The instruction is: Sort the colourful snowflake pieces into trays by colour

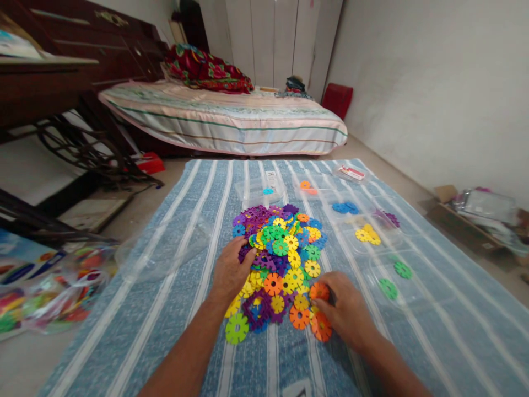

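A heap of notched plastic snowflake discs (292, 278) in purple, yellow, green, blue and orange lies on the striped cloth. At its left side rests my left hand (232, 269), thumb and forefinger apart over purple discs. My right hand (345, 310) is at the lower right edge, with thumb and fingers closed on an orange disc (319, 291). Just below those fingers lies another orange disc (321, 326). A light green disc (237, 329) sits at the heap's near left corner.
Clear shallow trays hold sorted discs: light blue (268, 191), orange (305, 184), blue (345, 208), yellow (367, 235) and green (388, 288). Purple discs (390, 218) lie at the right. An empty-looking clear tray (165, 251) stands left, beside bags of colourful pieces (70, 298) beyond the edge.
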Demonstrator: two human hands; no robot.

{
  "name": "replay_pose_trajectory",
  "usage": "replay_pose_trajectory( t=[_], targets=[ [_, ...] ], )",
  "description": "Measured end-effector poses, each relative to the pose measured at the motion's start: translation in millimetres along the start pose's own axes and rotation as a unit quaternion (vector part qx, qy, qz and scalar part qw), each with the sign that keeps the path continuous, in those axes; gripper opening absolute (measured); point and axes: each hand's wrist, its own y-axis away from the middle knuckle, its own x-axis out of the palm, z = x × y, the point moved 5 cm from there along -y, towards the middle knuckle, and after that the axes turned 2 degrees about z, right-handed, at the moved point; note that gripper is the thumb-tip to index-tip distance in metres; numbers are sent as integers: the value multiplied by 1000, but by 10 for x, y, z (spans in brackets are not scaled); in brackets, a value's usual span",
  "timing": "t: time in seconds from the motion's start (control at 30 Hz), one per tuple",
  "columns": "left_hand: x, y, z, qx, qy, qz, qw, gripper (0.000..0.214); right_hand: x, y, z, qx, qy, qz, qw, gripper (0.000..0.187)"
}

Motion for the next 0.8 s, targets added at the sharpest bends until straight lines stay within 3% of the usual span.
replay_pose_trajectory(
  t=[0.1, 0.17, 0.3, 0.37, 0.5, 0.6, 0.7, 0.8],
  targets=[
    [-7, 8, 9, 2, 3, -6, 1000, 32, -29, -17, 32, 9, 14, 19, 1000, 5],
    [-6, 13, 17, 2, 5, -5, 1000, 32, -56, -70, 81, 13, 7, 49, 999, 9],
    [-2, 20, 27, 3, 5, -5, 1000, 32, -226, -447, 220, -10, -14, 68, 998, 15],
    [1, 22, 25, 8, 8, -3, 1000, 32, -412, -827, 293, -53, 15, 26, 998, 16],
    [0, 25, 22, 15, 13, -10, 1000, 30, -920, -1662, 344, -85, 108, -184, 973, 14],
    [5, 26, 25, 13, 13, -14, 1000, 29, -1080, -1930, 355, -84, 142, -261, 951, 16],
    [15, 28, 20, 10, 13, -12, 1000, 30, -929, -1744, 373, -94, 118, -194, 969, 15],
    [24, 29, 7, 7, 16, -6, 1000, 31, -617, -1230, 407, -108, 67, -29, 991, 15]
  ],
)
